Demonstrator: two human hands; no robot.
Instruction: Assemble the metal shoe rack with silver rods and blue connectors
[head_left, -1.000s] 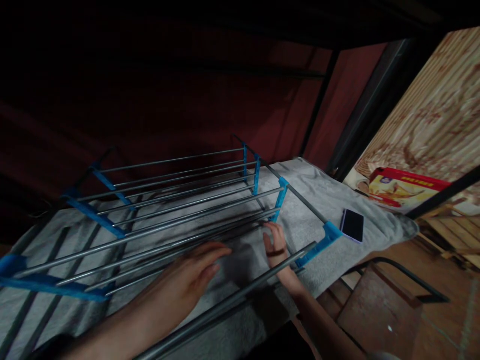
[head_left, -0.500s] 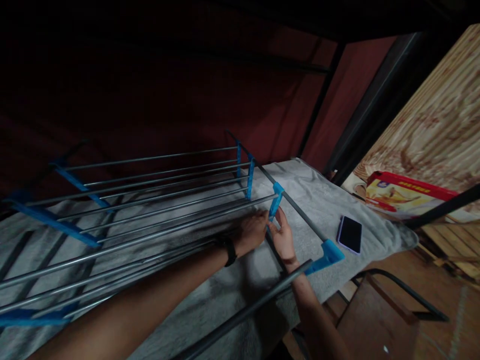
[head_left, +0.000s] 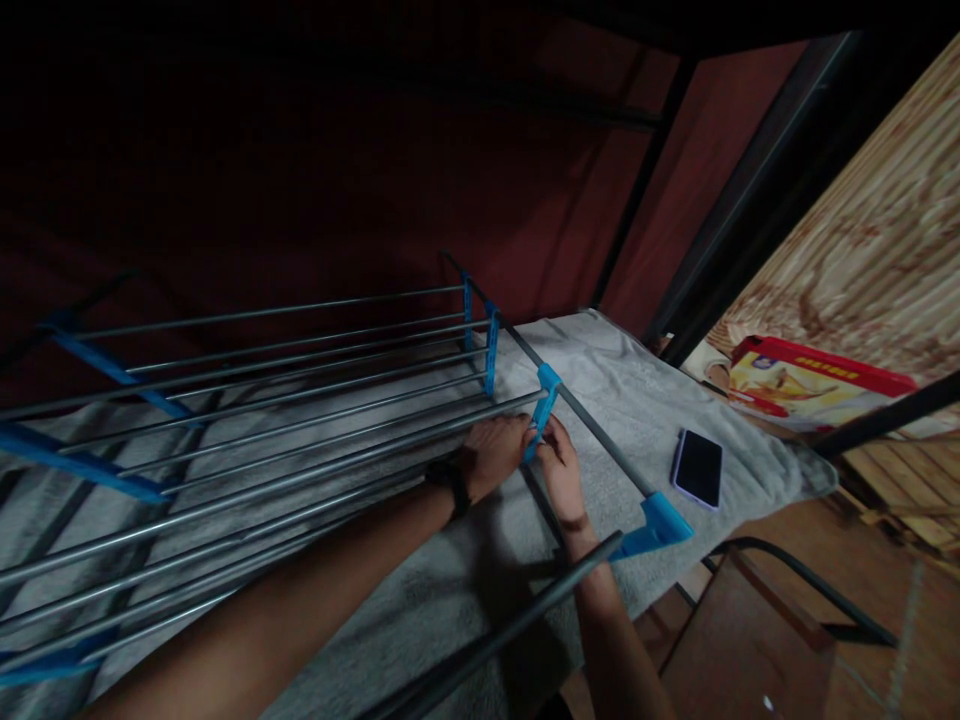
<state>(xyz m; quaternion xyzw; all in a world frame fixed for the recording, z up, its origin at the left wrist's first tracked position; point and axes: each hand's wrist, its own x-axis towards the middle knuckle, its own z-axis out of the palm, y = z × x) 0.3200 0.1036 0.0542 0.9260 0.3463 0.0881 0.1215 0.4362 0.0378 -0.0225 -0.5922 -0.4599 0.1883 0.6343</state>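
A rack of grey metal rods (head_left: 352, 438) joined by blue plastic end pieces stretches across the grey cloth. My left hand (head_left: 495, 455), with a dark band at the wrist, is closed at the inner side of a blue bracket (head_left: 541, 410) on the rack's right end. From the other side my right hand (head_left: 559, 470) pinches the lower part of that same bracket, fingers bent. The fingertips of both hands nearly meet there, and what lies between them is partly hidden. Nearer me, a blue corner piece (head_left: 656, 528) joins the grey side tube (head_left: 607, 440) and another tube (head_left: 525, 625).
A phone (head_left: 697, 468) lies on the grey cloth (head_left: 630, 375) to the right. Beyond the cloth's edge are a red and yellow box (head_left: 817, 380) and a brown chair (head_left: 757, 620). Dark frame posts (head_left: 637, 190) rise at the back.
The rack's left end and the bracket appear shifted a little to the left in view. Both hands stay at the same bracket, the right fingers now curled closer around it.
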